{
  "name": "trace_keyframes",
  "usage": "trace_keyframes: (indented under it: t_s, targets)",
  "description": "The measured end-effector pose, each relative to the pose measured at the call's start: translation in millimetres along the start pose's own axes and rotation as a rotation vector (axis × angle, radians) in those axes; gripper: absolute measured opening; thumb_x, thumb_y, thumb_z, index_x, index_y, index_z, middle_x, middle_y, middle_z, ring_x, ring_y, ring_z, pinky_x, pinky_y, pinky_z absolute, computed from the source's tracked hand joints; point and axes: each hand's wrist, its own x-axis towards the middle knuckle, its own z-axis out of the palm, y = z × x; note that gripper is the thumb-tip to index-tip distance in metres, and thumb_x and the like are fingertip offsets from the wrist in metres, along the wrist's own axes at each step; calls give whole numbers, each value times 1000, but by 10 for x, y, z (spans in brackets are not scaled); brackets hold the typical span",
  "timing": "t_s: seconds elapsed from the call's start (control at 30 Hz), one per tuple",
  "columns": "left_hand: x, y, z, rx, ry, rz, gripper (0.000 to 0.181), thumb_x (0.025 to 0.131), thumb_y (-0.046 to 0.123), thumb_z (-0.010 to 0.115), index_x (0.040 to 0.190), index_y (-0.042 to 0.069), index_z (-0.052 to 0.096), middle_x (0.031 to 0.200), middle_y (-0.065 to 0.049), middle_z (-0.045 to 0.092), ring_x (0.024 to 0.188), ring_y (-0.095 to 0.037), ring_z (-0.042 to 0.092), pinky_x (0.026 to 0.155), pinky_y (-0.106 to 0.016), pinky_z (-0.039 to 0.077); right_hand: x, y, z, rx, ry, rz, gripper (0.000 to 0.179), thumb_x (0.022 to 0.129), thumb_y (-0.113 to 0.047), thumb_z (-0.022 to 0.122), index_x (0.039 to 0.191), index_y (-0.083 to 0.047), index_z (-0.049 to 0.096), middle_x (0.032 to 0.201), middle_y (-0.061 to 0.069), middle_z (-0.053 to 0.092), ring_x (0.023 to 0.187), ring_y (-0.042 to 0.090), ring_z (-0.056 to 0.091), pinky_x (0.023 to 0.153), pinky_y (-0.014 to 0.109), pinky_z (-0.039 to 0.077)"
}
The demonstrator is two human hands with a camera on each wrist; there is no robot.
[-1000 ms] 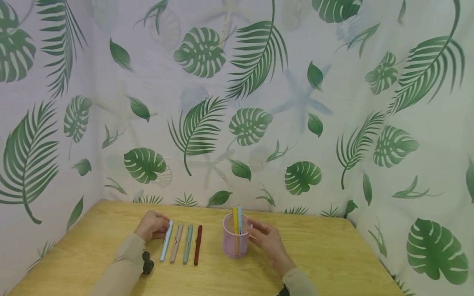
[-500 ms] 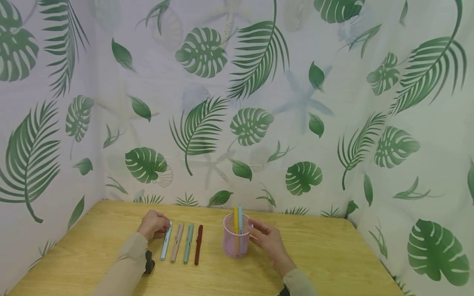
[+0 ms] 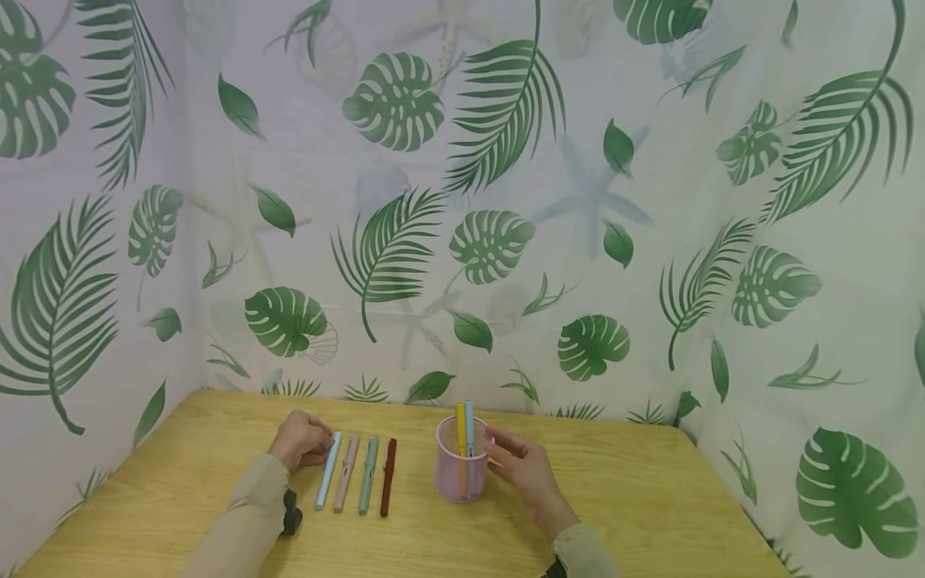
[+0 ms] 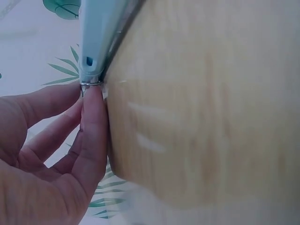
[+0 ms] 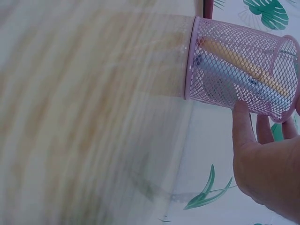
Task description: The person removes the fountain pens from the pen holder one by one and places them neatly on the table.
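At the left of the row, my left hand [image 3: 299,440] pinches the far end of a light blue pen [image 3: 328,472] between thumb and fingertips; the left wrist view shows that pen's tip end [image 4: 91,70] right at the fingers. Beside it lie a pink pen [image 3: 346,474], a green pen [image 3: 368,475] and a dark red pen [image 3: 388,478]. My right hand [image 3: 531,478] touches the right side of a pink mesh pen holder [image 3: 450,482] with extended fingers. A yellow pen [image 3: 461,429] and another light blue pen [image 3: 470,425] stand upright inside.
The wooden table [image 3: 629,514] reaches back to a white leaf-print curtain [image 3: 506,160], which also hangs along both sides. Between the dark red pen and the holder lies a strip of bare tabletop.
The light blue pen at the left hand has shifted very slightly, its near end edging right. The right hand and the pen holder stay as they were.
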Motion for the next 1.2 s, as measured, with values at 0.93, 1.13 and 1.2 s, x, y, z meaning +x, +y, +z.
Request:
trace_keyframes:
  t_s: [0.93,1.13,1.2]
  targets:
    - [-56,53,-7,-102,17,56,13,90,8,66,96,-3,67,66,-2,57,52,-10,46,48,-23,37,-6,29,-24,15,-5,1,44,94,-15,66,133,3,57,140,23,53,121,27,59,97,43,52]
    - [-97,161,61,-131,43,83,15,90,12,67,97,-1,68,74,-5,64,61,-12,55,53,-26,43,10,17,-24,16,8,-3,42,94,-14,67,131,3,58,139,22,55,120,27,59,95,40,54]
    - [-113,186,93,-131,52,98,16,91,13,68,99,0,69,82,-8,67,66,-16,60,58,-29,47,22,23,-25,14,12,-8,42,94,-14,67,131,3,59,138,21,55,119,26,60,95,39,54]
